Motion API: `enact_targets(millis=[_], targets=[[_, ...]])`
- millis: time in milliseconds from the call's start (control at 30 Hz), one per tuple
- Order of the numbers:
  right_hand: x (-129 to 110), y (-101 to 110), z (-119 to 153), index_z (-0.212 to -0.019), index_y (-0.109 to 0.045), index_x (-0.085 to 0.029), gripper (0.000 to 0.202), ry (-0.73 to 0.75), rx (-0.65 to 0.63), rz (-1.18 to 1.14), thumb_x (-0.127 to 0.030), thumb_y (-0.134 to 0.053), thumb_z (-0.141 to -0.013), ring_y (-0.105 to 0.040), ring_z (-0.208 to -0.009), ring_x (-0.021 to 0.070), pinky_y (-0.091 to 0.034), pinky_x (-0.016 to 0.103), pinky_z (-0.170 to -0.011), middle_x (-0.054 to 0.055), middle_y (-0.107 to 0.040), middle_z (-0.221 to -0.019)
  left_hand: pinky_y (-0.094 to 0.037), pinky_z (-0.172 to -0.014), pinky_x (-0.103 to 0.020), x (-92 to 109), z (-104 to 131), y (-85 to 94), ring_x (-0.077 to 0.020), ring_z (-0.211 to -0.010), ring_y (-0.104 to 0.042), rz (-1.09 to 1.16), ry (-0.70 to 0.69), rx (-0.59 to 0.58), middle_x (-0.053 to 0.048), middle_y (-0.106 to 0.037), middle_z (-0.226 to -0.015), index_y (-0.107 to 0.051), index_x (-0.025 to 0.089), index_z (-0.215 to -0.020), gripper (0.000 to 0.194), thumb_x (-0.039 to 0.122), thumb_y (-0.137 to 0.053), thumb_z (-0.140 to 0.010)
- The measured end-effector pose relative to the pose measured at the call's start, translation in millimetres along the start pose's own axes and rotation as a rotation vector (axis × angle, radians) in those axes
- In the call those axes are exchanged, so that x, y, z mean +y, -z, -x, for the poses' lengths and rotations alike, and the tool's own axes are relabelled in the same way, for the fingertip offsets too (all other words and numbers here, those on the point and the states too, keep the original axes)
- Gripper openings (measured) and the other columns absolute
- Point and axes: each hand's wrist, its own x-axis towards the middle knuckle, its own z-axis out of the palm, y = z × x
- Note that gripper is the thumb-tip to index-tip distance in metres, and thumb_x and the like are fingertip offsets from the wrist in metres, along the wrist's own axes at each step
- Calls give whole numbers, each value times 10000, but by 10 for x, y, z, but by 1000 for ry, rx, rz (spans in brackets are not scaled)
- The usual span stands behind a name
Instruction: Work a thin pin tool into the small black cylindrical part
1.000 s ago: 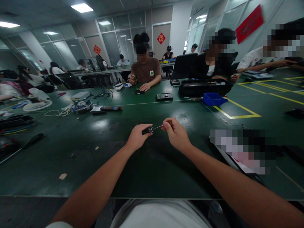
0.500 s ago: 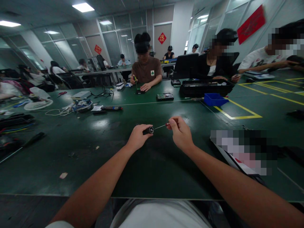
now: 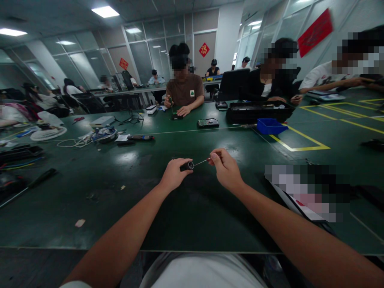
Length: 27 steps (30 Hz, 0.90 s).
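The left hand's (image 3: 173, 174) grip is wrapped around a black tube (image 3: 187, 166) over the bench (image 3: 192, 224); the right hand (image 3: 227, 171) pinches a thin screwdriver (image 3: 201, 162), its tip at the tube's round end.

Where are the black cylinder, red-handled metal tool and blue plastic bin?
Black cylinder (image 3: 185, 166): head view, its side.
Red-handled metal tool (image 3: 201, 163): head view, thin shaft.
Blue plastic bin (image 3: 269, 127): head view, its wall.
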Motion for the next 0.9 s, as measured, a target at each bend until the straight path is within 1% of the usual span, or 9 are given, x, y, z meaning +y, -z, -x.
enact_targets(millis=[167, 300, 467, 667, 900], targets=[[-14, -5, -4, -961, -557, -240, 190, 1, 40, -10, -399, -456, -984, -662, -777, 200, -505, 358, -744, 34, -686, -831, -437, -1009, -444, -6, -1, -11, -244, -1099, -622, 0, 1, -5, -60, -708, -1188, -689, 257, -1216, 436, 213, -778, -791], [46, -16, -20, -964, -566, -235, 220, -13, 3, -45, -430, -463, -977, -665, -782, 203, -509, 364, -745, 35, -689, -841, -444, -997, -435, 24, -5, -6, -245, -1091, -629, -7, 5, -16, -63, -717, -1171, -702, 246, -1193, 425, 192, -787, -780], [62, -3, -30, -943, -567, -235, 225, -5, -15, -8, -424, -451, -979, -658, -771, 204, -496, 362, -732, 32, -683, -816, -434, -1007, -447, 34, -6, 2, -249, -1107, -627, 0, -15, -16, -61, -717, -1184, -705, 244, -1181, 417, 192, -791, -776], [24, 21, -31, -922, -556, -233, 219, -5, 8, 56, -404, -433, -982, -651, -750, 202, -478, 353, -714, 30, -675, -788, -419, -1028, -463, -3, -1, -2, -254, -1121, -620, 1, -14, -19, -67, -711, -1188, -700, 253, -1198, 417, 205, -777, -791], [27, 33, -50, -904, -552, -230, 215, -11, 46, 125, -390, -429, -978, -642, -729, 203, -459, 348, -698, 27, -661, -756, -436, -1027, -450, -14, 3, 1, -258, -1128, -613, 43, 13, -14, -72, -696, -1199, -692, 256, -1220, 432, 222, -768, -796]])
